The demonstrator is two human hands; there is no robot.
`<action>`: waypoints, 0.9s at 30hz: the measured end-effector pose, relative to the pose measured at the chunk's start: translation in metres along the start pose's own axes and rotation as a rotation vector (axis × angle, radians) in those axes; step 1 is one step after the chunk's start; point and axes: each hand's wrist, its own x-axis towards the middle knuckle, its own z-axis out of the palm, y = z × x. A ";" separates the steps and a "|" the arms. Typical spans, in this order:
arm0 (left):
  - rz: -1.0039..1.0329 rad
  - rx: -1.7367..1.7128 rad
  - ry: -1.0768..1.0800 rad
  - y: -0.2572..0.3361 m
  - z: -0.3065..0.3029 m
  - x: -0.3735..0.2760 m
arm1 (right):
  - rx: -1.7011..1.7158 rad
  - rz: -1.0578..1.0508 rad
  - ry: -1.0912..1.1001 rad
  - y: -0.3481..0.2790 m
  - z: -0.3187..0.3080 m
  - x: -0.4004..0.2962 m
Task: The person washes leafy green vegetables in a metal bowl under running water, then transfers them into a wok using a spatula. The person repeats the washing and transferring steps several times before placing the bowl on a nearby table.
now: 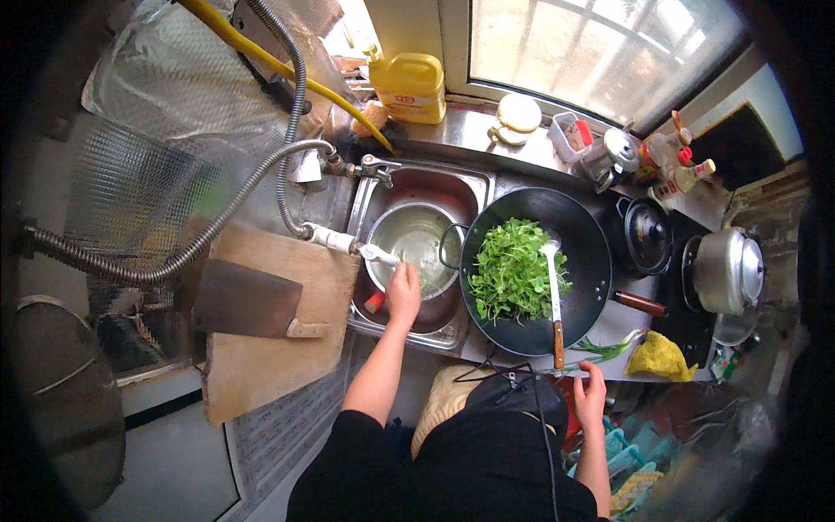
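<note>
My left hand (403, 297) is at the white handle of a tap (378, 254), over a metal basin (376, 225) in the stainless steel sink (486, 179). The basin holds clear liquid. A red object (375, 301) lies beside it, near my wrist. To the right, a black wok (587, 261) holds leafy greens (512, 271); a metal spatula with a wooden handle (558, 346) rests across its near rim. My right hand (590, 393) is empty, fingers apart, just off the counter edge near some spring onions (603, 350).
A cleaver (248, 297) lies on a wooden board (280, 365) at left. Yellow cloth (662, 355), a lidded black pot (648, 235) and a metal kettle (721, 271) are at right. A yellow jug (411, 88) and bottles (678, 183) stand behind; a black cable (538, 417) hangs before me.
</note>
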 end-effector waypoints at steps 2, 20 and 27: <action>-0.036 -0.061 -0.024 0.031 -0.012 -0.016 | 0.001 -0.013 -0.001 0.007 -0.001 -0.002; 0.436 0.440 -0.641 0.220 0.079 -0.075 | 0.083 0.080 0.001 0.044 -0.015 -0.025; 0.616 -0.267 -0.226 0.193 0.051 -0.065 | 0.093 0.103 0.003 0.043 -0.018 -0.024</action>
